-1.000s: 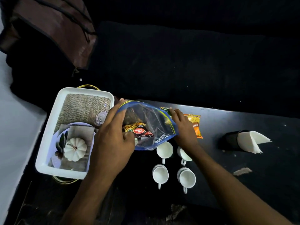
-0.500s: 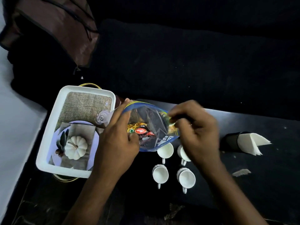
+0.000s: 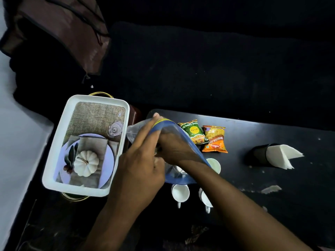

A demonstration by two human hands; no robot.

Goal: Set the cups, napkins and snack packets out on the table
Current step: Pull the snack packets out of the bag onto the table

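My left hand [image 3: 137, 165] grips the mouth of a clear zip bag with blue edges [image 3: 178, 178] and holds it open above the black table [image 3: 253, 200]. My right hand [image 3: 175, 148] is inside the bag; its fingers are hidden behind my left hand. A green snack packet [image 3: 193, 131] and an orange snack packet [image 3: 215, 139] lie side by side on the table, just right of the bag. Several white cups stand below the bag, among them one at the front [image 3: 180, 192] and one at the right [image 3: 214, 164]. White napkins [image 3: 280, 156] stick out of a black holder [image 3: 257, 154] lying at the right.
A white tray [image 3: 54, 156] with a printed pumpkin picture sits left of my hands, over a gold-rimmed item. A brown bag [image 3: 59, 31] lies at the back left on dark fabric. A paper scrap [image 3: 271, 189] rests on the table's right part.
The green packet now lies on the table beside the orange one. My right hand rose from the table to the bag's mouth and then went inside the bag.
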